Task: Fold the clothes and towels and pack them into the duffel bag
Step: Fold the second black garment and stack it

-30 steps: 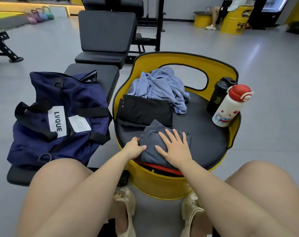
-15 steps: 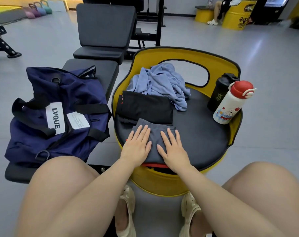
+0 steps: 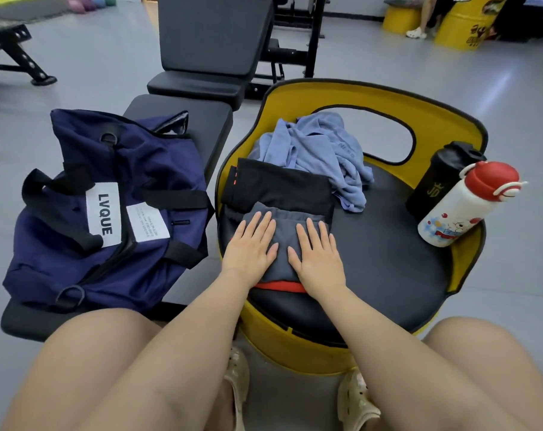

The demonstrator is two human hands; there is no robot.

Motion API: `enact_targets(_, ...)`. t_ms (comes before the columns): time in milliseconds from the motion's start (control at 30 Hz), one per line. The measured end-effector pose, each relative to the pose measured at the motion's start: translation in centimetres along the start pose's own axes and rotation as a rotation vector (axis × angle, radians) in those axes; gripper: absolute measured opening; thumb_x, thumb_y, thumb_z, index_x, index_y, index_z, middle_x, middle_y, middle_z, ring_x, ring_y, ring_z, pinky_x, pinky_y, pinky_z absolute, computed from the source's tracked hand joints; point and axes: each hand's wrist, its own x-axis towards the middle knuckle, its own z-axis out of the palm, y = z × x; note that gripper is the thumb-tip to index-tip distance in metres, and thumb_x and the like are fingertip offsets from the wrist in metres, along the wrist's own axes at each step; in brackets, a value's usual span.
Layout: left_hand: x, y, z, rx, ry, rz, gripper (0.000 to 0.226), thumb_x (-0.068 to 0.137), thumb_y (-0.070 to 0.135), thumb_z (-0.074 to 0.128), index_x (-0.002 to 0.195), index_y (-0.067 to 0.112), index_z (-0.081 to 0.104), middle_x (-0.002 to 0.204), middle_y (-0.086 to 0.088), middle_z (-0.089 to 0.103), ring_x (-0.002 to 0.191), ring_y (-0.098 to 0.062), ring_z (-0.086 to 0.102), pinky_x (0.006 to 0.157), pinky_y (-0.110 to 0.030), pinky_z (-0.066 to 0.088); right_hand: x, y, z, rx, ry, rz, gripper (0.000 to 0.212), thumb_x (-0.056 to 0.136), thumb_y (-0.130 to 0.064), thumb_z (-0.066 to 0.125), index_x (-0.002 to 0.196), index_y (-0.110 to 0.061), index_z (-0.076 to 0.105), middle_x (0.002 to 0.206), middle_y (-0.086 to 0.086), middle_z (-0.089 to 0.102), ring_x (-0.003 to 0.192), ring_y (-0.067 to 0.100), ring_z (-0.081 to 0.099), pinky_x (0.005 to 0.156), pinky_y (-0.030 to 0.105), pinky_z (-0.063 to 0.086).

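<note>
A folded grey garment [image 3: 283,241] with a red band at its near edge lies on the black seat of a yellow chair [image 3: 388,253]. My left hand [image 3: 251,244] and my right hand [image 3: 318,253] both press flat on it, fingers straight. Just behind it lies a folded black garment [image 3: 282,188]. Further back a light blue garment [image 3: 319,150] sits crumpled and unfolded. The navy duffel bag [image 3: 105,209] rests on a black bench [image 3: 183,119] to the left, its zip partly open at the far end.
A white bottle with a red cap [image 3: 466,206] and a black shaker [image 3: 441,175] stand at the seat's right edge. Gym benches [image 3: 214,42] stand behind. My bare legs fill the foreground. A seated person's legs [image 3: 425,17] show at the far right.
My left hand went from gripping the grey garment's left edge to lying flat on top. Both hands now sit side by side, slightly further up the garment.
</note>
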Motion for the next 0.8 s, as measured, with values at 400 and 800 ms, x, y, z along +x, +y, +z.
enact_targets(400, -1.2, 0.1, -3.1, -0.074, -0.062, -0.122, 0.061, 0.103, 0.041, 0.017, 0.150, 0.013, -0.009, 0.159, -0.006, -0.012, 0.147, -0.019, -0.008, 0.118, -0.035, -0.001, 1.2, -0.7, -2.6, -0.127, -0.226, 0.022, 0.064, 0.099, -0.051, 0.009, 0.154, -0.017, 0.004, 0.161, 0.008, 0.001, 0.148, 0.027, 0.000, 0.119, 0.045, 0.000)
enact_targets(800, -8.9, -6.6, -14.0, 0.033, -0.007, -0.261, 0.060, 0.102, 0.043, 0.019, 0.152, 0.016, -0.001, 0.160, -0.003, -0.003, 0.147, -0.019, -0.003, 0.118, -0.038, -0.001, -0.1, -6.2, -12.7, -0.007, -0.113, -0.182, 0.065, 0.099, -0.053, 0.027, 0.154, -0.021, 0.011, 0.161, 0.001, 0.011, 0.148, 0.021, 0.006, 0.119, 0.043, 0.002)
